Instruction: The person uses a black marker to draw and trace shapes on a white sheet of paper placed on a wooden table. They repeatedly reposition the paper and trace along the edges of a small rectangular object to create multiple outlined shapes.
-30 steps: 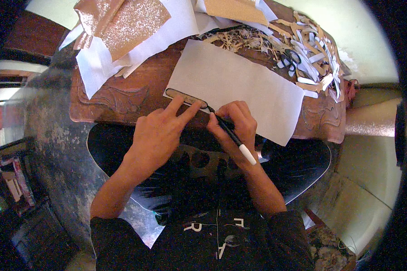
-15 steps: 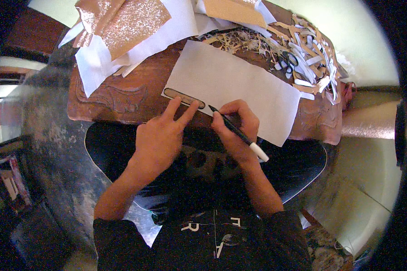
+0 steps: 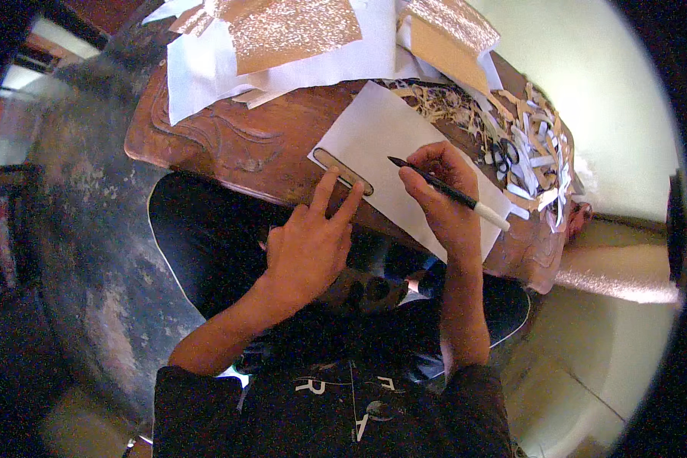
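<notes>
A narrow tan strip with rounded ends [image 3: 346, 172] lies along the near left edge of a white sheet [image 3: 374, 126]. A dark line runs around the strip's edge. Two outstretched, parted fingers of my left hand [image 3: 307, 248] press down on the strip; the hand's other fingers are partly hidden. In my right hand [image 3: 454, 210] is a black marker with a white end [image 3: 454, 194], pinched between thumb and fingers. Its dark tip points left, over the sheet and to the right of the strip; whether it touches the paper I cannot tell.
The carved wooden table [image 3: 237, 149] carries glittery rose-gold sheets [image 3: 298, 34] with white backing at the far side. Black-handled scissors [image 3: 504, 156] lie among white and tan offcuts [image 3: 542, 145] at the right. A shiny roll [image 3: 614, 271] is beyond the table's right end.
My right hand has moved the marker up and right, away from the strip's end. The view has shifted, and the sheet appears turned. My left fingers stay on the strip.
</notes>
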Tool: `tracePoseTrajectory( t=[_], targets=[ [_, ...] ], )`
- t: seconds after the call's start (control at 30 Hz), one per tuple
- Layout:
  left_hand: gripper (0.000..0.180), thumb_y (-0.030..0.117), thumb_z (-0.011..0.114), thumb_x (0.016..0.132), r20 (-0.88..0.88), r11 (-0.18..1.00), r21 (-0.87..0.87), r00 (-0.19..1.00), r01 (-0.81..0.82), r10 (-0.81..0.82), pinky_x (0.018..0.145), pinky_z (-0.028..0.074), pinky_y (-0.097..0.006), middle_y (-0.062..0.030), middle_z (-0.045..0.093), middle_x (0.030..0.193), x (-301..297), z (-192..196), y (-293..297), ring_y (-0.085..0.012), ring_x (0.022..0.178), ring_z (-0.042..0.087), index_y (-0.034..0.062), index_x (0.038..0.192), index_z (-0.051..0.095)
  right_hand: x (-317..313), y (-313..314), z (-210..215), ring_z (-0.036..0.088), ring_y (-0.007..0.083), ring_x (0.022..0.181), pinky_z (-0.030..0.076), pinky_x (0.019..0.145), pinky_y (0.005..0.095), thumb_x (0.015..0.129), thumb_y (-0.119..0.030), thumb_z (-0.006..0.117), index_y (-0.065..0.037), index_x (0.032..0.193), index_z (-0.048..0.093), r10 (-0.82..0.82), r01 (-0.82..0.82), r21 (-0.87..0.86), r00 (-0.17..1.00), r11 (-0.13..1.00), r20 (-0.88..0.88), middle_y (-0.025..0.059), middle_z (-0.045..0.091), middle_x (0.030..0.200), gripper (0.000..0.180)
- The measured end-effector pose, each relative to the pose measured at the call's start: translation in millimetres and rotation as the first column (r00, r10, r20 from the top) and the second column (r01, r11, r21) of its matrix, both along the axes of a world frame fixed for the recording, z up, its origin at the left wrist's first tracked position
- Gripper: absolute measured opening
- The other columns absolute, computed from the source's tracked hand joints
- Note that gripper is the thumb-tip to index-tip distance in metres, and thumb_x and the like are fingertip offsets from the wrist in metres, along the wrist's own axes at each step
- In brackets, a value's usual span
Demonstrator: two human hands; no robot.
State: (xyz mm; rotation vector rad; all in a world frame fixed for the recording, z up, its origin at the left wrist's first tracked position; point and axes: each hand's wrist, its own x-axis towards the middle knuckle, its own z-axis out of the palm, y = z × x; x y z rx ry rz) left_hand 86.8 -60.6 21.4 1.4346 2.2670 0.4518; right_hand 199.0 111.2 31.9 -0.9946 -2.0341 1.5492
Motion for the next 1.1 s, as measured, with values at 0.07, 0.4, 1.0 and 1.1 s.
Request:
tracePoseTrajectory(
  t=[0.07, 0.4, 1.0, 1.1],
  targets=[
    [0.064, 0.018, 0.064, 0.089, 0.010, 1.000, -0.002, 1.000, -0.012, 0.012, 0.074, 0.061, -0.052, -0.0204, 0.043, 0.147, 1, -2, 0, -0.0413, 0.110, 0.065, 0.0299, 0.149, 0.043, -11, 12, -2, 0.059, 0.0064, 0.077, 0.048, 0.068, 0.0223, 0.087, -0.002, 0.072, -0.005, 0.096, 0.061, 0.147, -0.148, -0.014, 0.987, 0.989, -0.065, -0.0005, 0.064, 0.087, 0.015],
    [0.074, 0.020, 0.064, 0.085, 0.132, 0.976, -0.207, 0.991, 0.064, -0.037, 0.053, 0.058, -0.050, -0.0146, 0.067, 0.095, 3, -4, 2, -0.0351, 0.064, 0.071, 0.0205, 0.153, 0.037, -59, 29, 2, 0.061, 0.0056, 0.083, 0.051, 0.074, 0.0217, 0.086, -0.002, 0.074, -0.005, 0.096, 0.062, 0.487, -0.492, 0.030, 0.868, 0.870, 0.094, -0.0023, 0.064, 0.088, 0.015],
    [0.070, 0.021, 0.060, 0.088, 0.096, 0.998, -0.029, 0.994, 0.057, -0.054, 0.051, 0.055, -0.049, -0.0101, 0.068, 0.084, -5, -12, -5, -0.0317, 0.059, 0.070, 0.0185, 0.154, 0.038, -56, 3, 12, 0.070, 0.0272, 0.093, 0.055, 0.082, 0.0352, 0.083, -0.010, 0.074, -0.009, 0.102, 0.069, 0.352, -0.410, 0.272, 0.906, 0.871, 0.236, 0.0104, 0.071, 0.099, 0.020],
    [0.067, 0.020, 0.060, 0.088, 0.074, 0.998, -0.007, 0.995, 0.062, -0.061, 0.051, 0.055, -0.048, -0.0103, 0.069, 0.084, -4, -16, -6, -0.0319, 0.060, 0.070, 0.0196, 0.153, 0.040, -62, 6, -4, 0.072, 0.0219, 0.088, 0.056, 0.076, 0.0308, 0.084, -0.008, 0.078, -0.008, 0.104, 0.069, 0.456, -0.491, 0.536, 0.865, 0.687, 0.207, 0.0100, 0.072, 0.095, 0.022]
  ],
)
